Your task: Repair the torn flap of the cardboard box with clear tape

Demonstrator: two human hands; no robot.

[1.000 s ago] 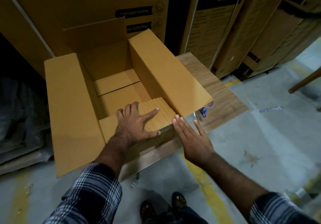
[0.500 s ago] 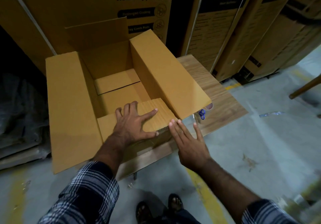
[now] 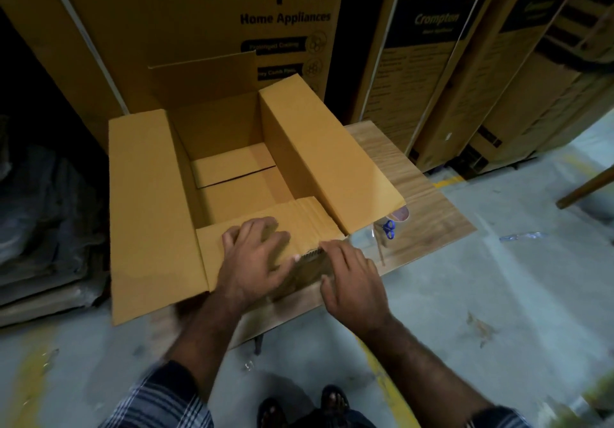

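Both forearms are bare below rolled plaid sleeves. The left sleeve (image 3: 159, 404) shows dark cloth with pale crossing stripes; the right sleeve (image 3: 498, 417) matches. Dark sandals (image 3: 334, 401) cover the feet.

Probably a warehouse: stacked appliance cartons (image 3: 232, 29), concrete floor (image 3: 498, 294).

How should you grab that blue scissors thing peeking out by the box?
Probably by the blue handle loops, coming from the right over the bare wooden table. The loops are the only part showing; the box's right flap overhangs the rest, so a straight-down grip would likely bump cardboard.
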